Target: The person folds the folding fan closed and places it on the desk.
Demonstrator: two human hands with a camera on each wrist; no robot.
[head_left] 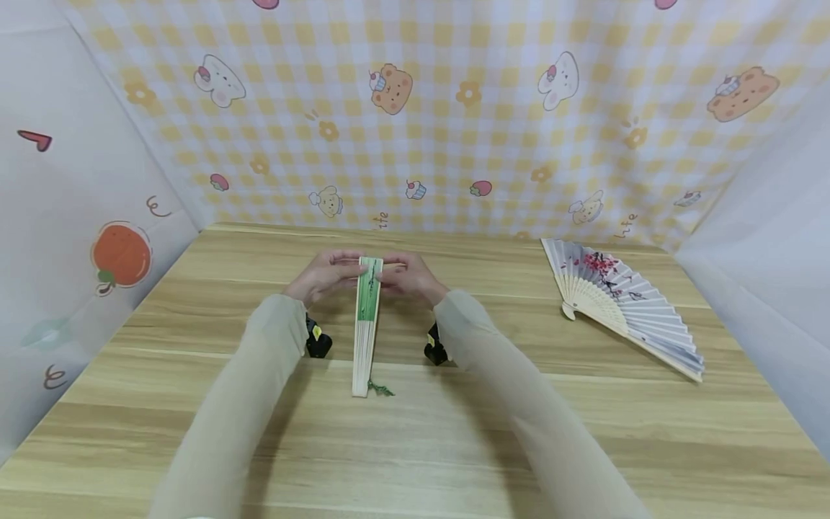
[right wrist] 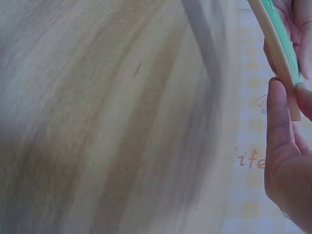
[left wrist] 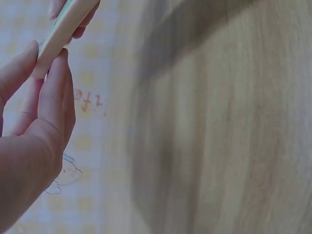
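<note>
A folded hand fan [head_left: 369, 295], green at its far half with pale ribs at the near half, is held between both hands over the middle of the table. My left hand [head_left: 331, 274] pinches its far end from the left, thumb on the upper face and fingers beneath. From the other side my right hand [head_left: 410, 277] pinches the same end. In the left wrist view the edge of the folded fan [left wrist: 61, 36] sits between thumb and fingers. The right wrist view shows the green face of the fan [right wrist: 280, 41]. A dark green tassel [head_left: 380, 389] hangs at its near end.
An opened fan [head_left: 622, 303] with pink blossoms on grey-white pleats lies on the wooden table [head_left: 415, 447] to the right. A checked cloth [head_left: 441, 144] with cartoon prints stands behind the table. White sheets [head_left: 58, 238] close off the sides.
</note>
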